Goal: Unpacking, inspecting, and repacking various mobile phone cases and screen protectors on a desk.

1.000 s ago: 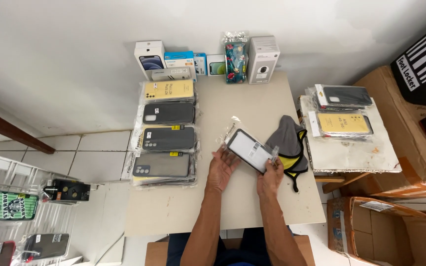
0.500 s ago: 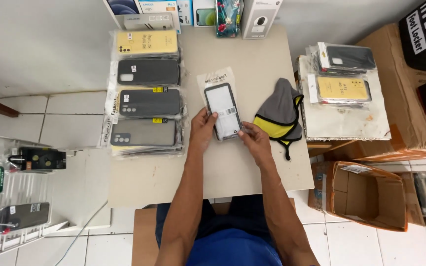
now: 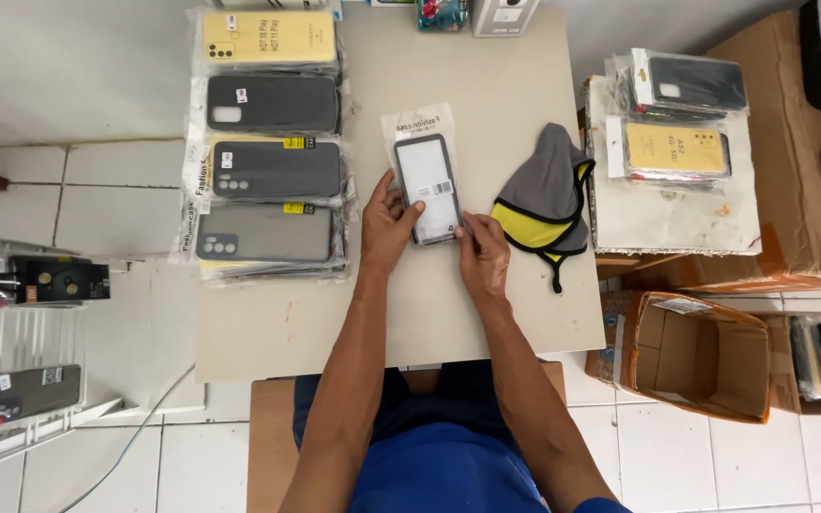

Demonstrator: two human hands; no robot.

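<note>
black-rimmed phone case [image 3: 427,188] in clear plastic sleeve (white insert showing), flat on beige worktop [image 3: 287,323], long axis pointing away, mid-worktop

I see two bare forearms coming up from the bottom middle of the frame, with no sleeves, watch or rings visible. The left hand [image 3: 387,228] and right hand [image 3: 483,258] wear no gloves. At the bottom edge I see a blue shirt [image 3: 444,470] and dark shorts [image 3: 429,394].
</note>
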